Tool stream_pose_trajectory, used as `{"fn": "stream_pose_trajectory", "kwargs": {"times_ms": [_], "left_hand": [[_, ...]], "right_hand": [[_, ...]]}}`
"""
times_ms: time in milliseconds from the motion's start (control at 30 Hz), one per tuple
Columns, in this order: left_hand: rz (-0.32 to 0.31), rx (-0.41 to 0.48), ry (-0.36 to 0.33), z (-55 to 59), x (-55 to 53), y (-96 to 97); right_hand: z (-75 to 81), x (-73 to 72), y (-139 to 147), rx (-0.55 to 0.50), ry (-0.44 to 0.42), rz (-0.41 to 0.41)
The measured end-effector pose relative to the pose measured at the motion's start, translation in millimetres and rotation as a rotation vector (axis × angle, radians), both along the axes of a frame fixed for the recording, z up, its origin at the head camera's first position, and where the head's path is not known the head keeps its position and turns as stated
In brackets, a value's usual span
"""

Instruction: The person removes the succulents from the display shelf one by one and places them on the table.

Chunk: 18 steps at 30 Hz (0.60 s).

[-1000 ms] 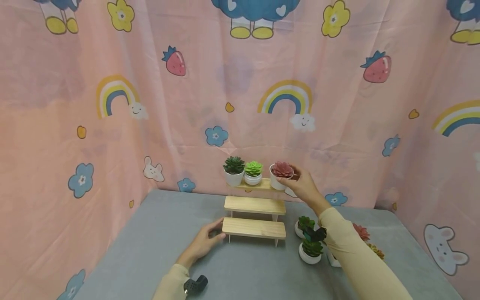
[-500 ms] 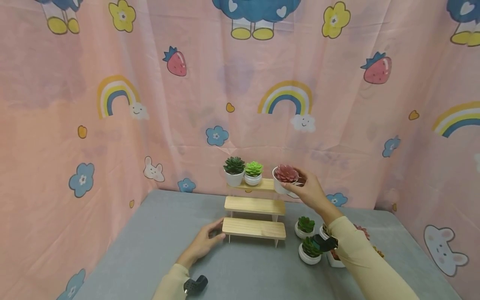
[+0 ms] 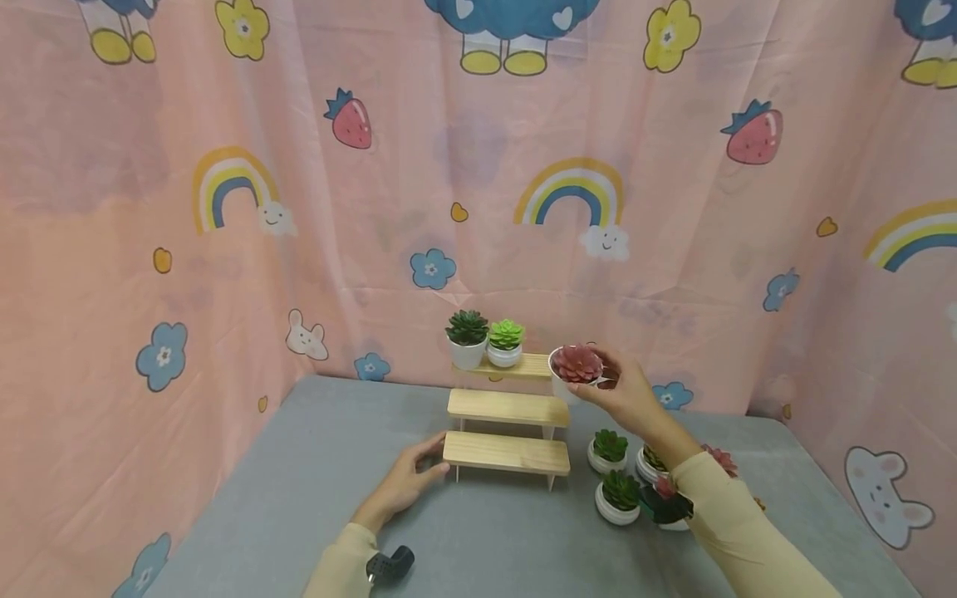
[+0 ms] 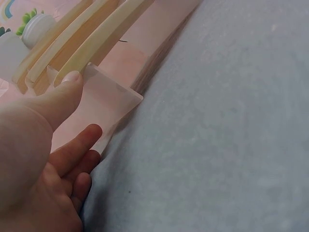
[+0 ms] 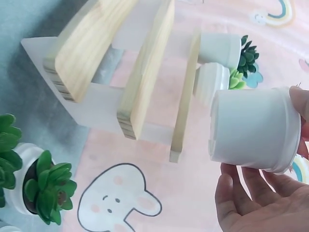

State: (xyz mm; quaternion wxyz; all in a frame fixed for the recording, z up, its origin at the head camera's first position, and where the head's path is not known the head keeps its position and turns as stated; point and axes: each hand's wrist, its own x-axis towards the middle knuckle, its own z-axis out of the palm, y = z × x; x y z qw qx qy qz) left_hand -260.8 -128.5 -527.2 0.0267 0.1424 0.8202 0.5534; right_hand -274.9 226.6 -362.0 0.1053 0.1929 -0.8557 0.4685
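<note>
My right hand holds a white pot with a dusty-red succulent by its rim. In the right wrist view this white pot hangs apart from the top shelf's end, thumb and fingers around its rim. A three-tier wooden stand with clear side panels stands on the table. Its top shelf bears a dark green potted succulent and a bright green one. My left hand touches the left end of the lowest shelf, its thumb at the corner, other fingers loosely bent beside the clear panel.
Right of the stand are several potted succulents, including a green one and another behind it; the right forearm partly hides the others. A pink printed curtain hangs behind the grey table.
My right hand has moved the red succulent's pot off the top shelf's right end, rightward and down toward me. The left hand has stayed in place.
</note>
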Motion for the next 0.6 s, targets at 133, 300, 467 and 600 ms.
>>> {"fn": "stream_pose_trajectory", "kwargs": {"times_ms": [133, 300, 467, 600], "left_hand": [[-0.002, -0.001, 0.001, -0.3, -0.5, 0.1], [-0.006, -0.005, 0.004, 0.9, -0.2, -0.3], [-0.009, -0.003, 0.006, 1.2, -0.2, -0.5], [-0.007, -0.01, 0.005, 0.4, -0.3, -0.2]], "right_hand": [[-2.5, 8.2, 1.9, 0.003, 0.003, 0.023], [-7.3, 17.4, 5.0, 0.013, -0.004, 0.035], [-12.1, 24.0, 6.9, 0.006, 0.017, 0.042], [-14.2, 29.5, 7.3, 0.018, 0.037, 0.025]]}}
